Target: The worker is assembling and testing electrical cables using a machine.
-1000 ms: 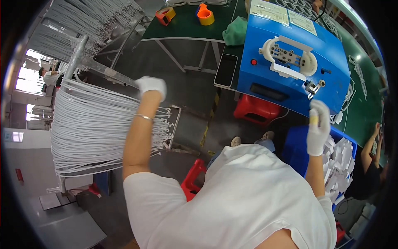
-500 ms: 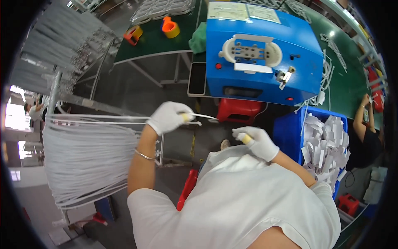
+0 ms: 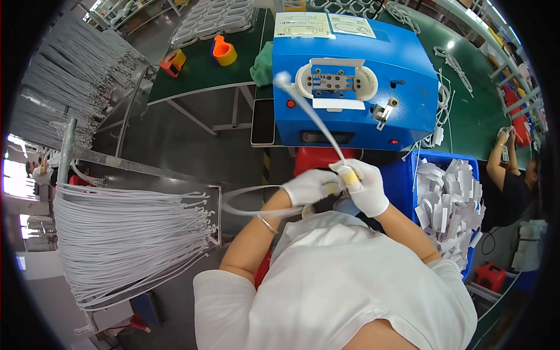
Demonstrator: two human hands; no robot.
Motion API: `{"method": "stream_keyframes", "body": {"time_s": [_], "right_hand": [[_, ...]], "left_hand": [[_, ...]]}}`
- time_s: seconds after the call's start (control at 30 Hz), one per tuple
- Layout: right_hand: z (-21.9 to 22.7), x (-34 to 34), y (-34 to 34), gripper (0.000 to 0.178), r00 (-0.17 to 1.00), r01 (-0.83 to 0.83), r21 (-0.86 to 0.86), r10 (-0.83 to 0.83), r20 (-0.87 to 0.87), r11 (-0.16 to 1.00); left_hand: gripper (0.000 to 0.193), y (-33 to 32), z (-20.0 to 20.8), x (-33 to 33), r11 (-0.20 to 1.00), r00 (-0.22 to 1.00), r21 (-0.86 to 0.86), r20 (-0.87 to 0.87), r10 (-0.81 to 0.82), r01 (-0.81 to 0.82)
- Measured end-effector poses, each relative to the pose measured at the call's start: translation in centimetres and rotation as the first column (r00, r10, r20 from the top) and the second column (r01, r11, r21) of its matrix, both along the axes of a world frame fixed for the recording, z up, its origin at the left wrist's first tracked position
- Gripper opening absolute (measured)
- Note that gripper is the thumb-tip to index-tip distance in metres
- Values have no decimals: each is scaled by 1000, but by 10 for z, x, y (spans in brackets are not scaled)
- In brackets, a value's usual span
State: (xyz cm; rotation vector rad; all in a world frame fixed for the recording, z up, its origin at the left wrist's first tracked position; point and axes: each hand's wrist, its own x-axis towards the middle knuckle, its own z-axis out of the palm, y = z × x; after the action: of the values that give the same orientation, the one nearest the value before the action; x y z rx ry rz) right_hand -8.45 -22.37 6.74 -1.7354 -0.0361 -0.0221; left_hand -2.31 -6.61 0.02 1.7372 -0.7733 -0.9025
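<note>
A white cable [image 3: 325, 128] sticks up from my right hand [image 3: 366, 189], its blurred end reaching in front of the blue machine [image 3: 356, 125]. White gloves with yellow finger wraps cover both hands. The right fingers are closed round the cable. Close beside it on the left, my left hand [image 3: 310, 188] is closed on the cable too, its fingertips partly blurred. A loop of cable trails leftward past my left wrist. On the machine's face sits a white oval fixture [image 3: 336, 82] with metal blocks inside and white flaps above and below.
Many white cables [image 3: 134, 245] hang over a metal rack [image 3: 69, 146] at left. A blue bin [image 3: 402, 186] of white pieces stands right. Tape dispensers [image 3: 223, 51] and a green cloth [image 3: 262, 65] lie on the green table [image 3: 201, 81]. Another person [image 3: 507, 186] works at far right.
My left hand has moved right, away from the rack, drawing the cable along. My right hand has risen slightly and closed on the cable, whose end now points up.
</note>
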Motion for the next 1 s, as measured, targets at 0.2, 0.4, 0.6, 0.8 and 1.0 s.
{"method": "stream_keyframes", "body": {"time_s": [0.2, 0.4, 0.6, 0.8, 1.0], "right_hand": [[-6, 15, 12, 27, 977, 35, 118, -9, -214, 992], [-18, 8, 14, 29, 987, 44, 322, 9, -159, 946], [-28, 3, 14, 30, 986, 43, 391, 24, -164, 920], [-35, -1, 6, 31, 969, 101, 396, -1, -245, 913], [-23, -3, -42, 26, 952, 163, 295, -71, -299, 942]], "left_hand": [[21, 37, 53, 70, 772, 711, -277, 303, 635, -572], [24, 24, 97, 102, 427, 493, -641, 86, 866, -638], [21, 6, 108, 109, 420, 439, -636, 140, 887, -647], [17, 2, 103, 112, 460, 471, -570, 140, 871, -681], [19, 7, 99, 115, 508, 586, -472, -21, 810, -720]]}}
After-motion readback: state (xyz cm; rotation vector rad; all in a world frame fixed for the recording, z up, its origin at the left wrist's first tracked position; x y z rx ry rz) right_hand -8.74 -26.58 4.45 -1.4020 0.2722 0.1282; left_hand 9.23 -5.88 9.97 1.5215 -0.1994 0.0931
